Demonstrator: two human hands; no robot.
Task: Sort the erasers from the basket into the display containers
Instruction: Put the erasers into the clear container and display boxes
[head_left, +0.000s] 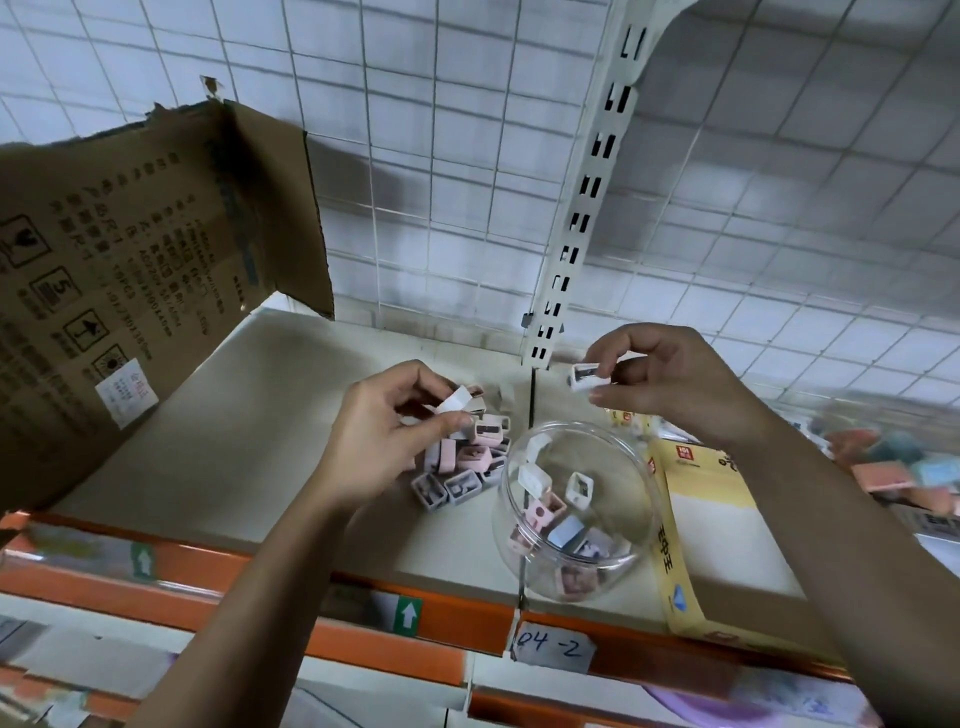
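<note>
Left hand (384, 431): fingers narrow, pinching a white eraser (457, 402) just above the eraser pile (467, 462). Right hand (670, 384): fingers curled, thumb and forefinger pinching a second white eraser (589, 376), at 12 o'clock of the clear jar (576, 512). Jar sits tilted on the shelf (260, 441), several erasers inside, at 4 o'clock of the pile. Torn cardboard box (130, 270) at 9 o'clock, yellow box (711, 519) at 3 o'clock of the jar. Wire-grid back wall (415, 156) behind.

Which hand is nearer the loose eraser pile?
Left. The left hand is at the pile, pinching a white piece; the right hand holds a white eraser off to the right.
</note>
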